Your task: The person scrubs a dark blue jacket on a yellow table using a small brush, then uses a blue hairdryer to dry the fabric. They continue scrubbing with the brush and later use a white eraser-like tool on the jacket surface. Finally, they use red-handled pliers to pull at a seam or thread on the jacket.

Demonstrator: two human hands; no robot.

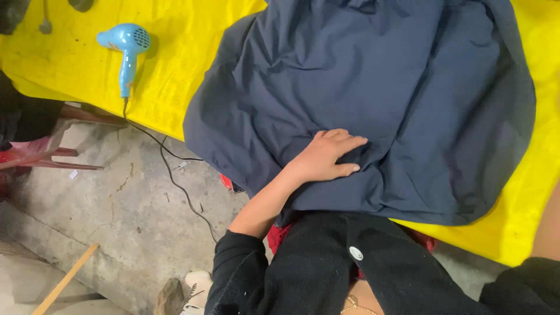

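one hand in play, the left, flat on the navy cloth | fingers spread and pressing, gripping nothing | cloth lies under them across the yellow table cover, near edge hanging off | risk: a tug could slide it to the floor | right hand out of sight | blue hair dryer well apart

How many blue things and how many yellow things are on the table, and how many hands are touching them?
Light blue hair dryer: 1
Dark blue cloth: 1
Yellow table cover: 1
Hands on the cloth: 1, the left hand
Total: 4
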